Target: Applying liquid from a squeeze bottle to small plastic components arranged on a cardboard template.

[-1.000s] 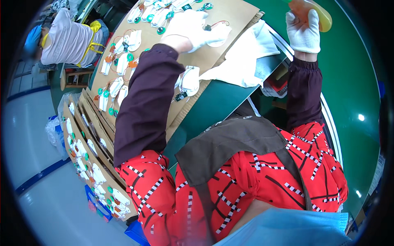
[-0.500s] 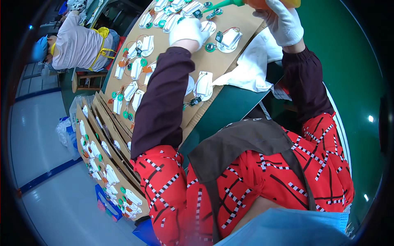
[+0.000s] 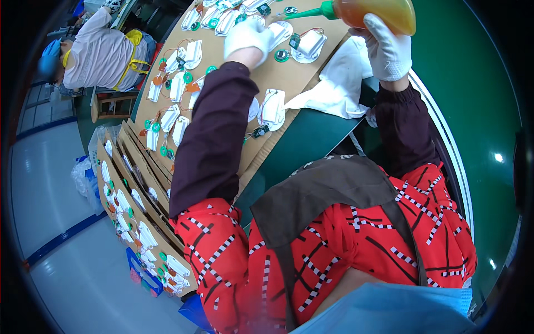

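My right hand (image 3: 386, 51), in a white glove, is closed round a squeeze bottle (image 3: 384, 15) of amber liquid. The bottle lies nearly sideways, its green nozzle (image 3: 311, 12) pointing left over the board. Just left of the nozzle tip, my gloved left hand (image 3: 247, 41) rests low among white plastic housings. Its fingers are curled beside one white housing (image 3: 280, 33); their tips are hidden, so what they grip is unclear. Close by lie a wired housing with a round base (image 3: 309, 45) and a green round part (image 3: 282, 55).
Wired housings cover the cardboard sheet (image 3: 303, 78). A white cloth (image 3: 334, 92) lies over its right edge, above a dark green tabletop (image 3: 295, 142). Cardboard sheets bearing more housings stand stacked (image 3: 146, 172) at left. Another person (image 3: 105, 53) sits at far left.
The bottle and right hand have come lower and nearer, showing more of the bottle. My left hand stays by the same housings. The whole view has shifted slightly.
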Demonstrator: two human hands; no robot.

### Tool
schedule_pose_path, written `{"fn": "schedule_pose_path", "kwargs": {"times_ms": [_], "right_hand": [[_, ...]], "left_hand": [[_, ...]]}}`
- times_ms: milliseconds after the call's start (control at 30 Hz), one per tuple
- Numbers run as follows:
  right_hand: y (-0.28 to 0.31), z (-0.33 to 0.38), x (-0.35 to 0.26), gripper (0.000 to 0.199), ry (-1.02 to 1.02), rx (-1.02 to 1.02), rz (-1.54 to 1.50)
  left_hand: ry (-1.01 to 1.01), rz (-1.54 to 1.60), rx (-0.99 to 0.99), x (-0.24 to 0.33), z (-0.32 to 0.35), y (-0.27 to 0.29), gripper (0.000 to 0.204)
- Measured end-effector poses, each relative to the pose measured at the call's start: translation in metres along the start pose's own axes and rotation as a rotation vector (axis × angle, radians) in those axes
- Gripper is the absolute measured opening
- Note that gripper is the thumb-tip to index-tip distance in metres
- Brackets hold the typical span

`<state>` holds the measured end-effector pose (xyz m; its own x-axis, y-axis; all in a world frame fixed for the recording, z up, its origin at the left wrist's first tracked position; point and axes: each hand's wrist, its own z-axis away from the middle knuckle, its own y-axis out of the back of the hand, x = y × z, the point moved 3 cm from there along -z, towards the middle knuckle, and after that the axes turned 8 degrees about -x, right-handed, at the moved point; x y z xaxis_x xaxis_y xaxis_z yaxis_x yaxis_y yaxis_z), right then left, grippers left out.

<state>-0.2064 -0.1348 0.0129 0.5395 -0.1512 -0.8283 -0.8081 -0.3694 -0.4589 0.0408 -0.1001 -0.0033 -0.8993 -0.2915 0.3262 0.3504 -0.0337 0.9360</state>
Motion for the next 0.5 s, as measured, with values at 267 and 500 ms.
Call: {"fn": "schedule_pose_path", "kwargs": {"times_ms": [267,500], "right_hand": [[-0.026,-0.003,0.013,0.055,-0.079,-0.207,0.247],[-0.048,-0.016,0.047,0.068,-0.044,-0.414,0.115]], "left_hand": [[0.236,0.279,-0.083,-0.053,-0.012,-0.015,0.031],[0.195,0.405,-0.024,-0.075,-0.016,-0.024,0.027]]}}
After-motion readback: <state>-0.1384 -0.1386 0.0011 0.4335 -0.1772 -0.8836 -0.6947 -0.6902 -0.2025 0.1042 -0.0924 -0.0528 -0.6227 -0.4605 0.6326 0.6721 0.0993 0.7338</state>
